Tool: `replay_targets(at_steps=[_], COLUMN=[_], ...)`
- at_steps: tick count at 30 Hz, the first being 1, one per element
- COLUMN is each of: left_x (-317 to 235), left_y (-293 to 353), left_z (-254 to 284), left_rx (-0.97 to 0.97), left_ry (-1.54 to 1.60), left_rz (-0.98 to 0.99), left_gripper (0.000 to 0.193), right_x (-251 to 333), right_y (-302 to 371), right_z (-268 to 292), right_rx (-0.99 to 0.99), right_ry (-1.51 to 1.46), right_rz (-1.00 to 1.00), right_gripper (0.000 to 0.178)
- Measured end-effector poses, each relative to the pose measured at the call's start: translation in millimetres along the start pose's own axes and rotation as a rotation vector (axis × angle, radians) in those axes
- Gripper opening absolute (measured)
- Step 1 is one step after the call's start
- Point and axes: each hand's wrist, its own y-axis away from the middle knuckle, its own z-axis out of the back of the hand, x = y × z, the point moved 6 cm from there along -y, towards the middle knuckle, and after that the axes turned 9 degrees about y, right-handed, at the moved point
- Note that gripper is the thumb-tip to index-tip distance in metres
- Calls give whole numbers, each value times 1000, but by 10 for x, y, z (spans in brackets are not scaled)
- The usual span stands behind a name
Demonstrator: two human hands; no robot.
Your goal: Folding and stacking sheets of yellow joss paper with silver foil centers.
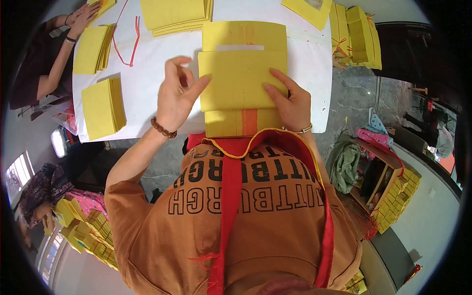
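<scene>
In front of me on the white table lies a yellow paper piece [236,81] made of overlapping sheets. A pale strip [240,47] crosses its upper part, and an orange-red band [249,121] shows below. My left hand [179,91] is beside its left edge, fingers apart and partly bent, with the thumb tip at the paper. At the right edge my right hand [291,104] has thumb and forefinger on the paper, gripping it there; its other fingers are mostly hidden. I wear a brown beaded bracelet [163,128] on the left wrist.
Yellow paper stacks stand at left [101,108], upper left [91,49] and the far side [174,14]. A red cord [135,42] lies between them. Another person's hands [81,19] work at the far left. Yellow bundles [361,37] sit beyond the table's right edge.
</scene>
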Motion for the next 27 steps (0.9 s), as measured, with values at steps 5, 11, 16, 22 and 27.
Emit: replay_targets(at_steps=[5,11,16,22,27], left_x=[-722,-352,-264,-270,-167], left_y=[283,202,187,192,-2], left_z=[-654,-1027,-1037,-1006,-829], left_rx=[142,250,249,257,363], left_ry=[-636,-819,-876,-805,-403], left_rz=[-804,-829,-815,-832,-662], left_gripper=[49,58,63,56,61], right_x=[5,-13,280,728,454], right_y=[0,2,68,190,81], right_z=[-18,-31,132,-379,-386], right_rx=[-2,-63,-123,133,40], right_ry=[28,19,278,502,-10], right_rz=[3,105,194,848,674], right_gripper=[34,32,41,53,60])
